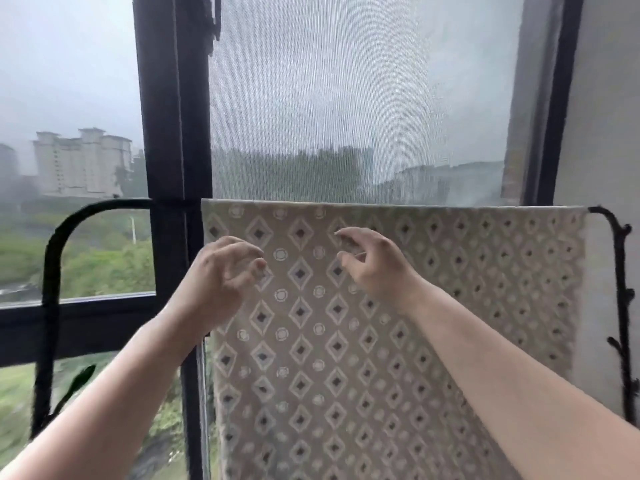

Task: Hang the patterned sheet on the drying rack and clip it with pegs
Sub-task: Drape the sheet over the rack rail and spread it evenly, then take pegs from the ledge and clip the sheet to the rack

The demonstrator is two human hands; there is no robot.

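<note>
The patterned sheet (450, 271), beige with dark diamonds and pale circles, hangs over the top bar of the black drying rack (52, 258) and drapes down toward me. My left hand (221, 271) hovers in front of the sheet's left part, fingers loosely curled, holding nothing. My right hand (374, 261) is raised beside it near the sheet's middle, fingers and thumb spread and bent, also holding nothing. No pegs show on the sheet's top edge.
The rack's right upright (623, 306) carries small dark knobs along it. Behind the rack stand a black window frame (169, 133) and a mesh screen (346, 98). A grey wall (606, 116) rises at the right.
</note>
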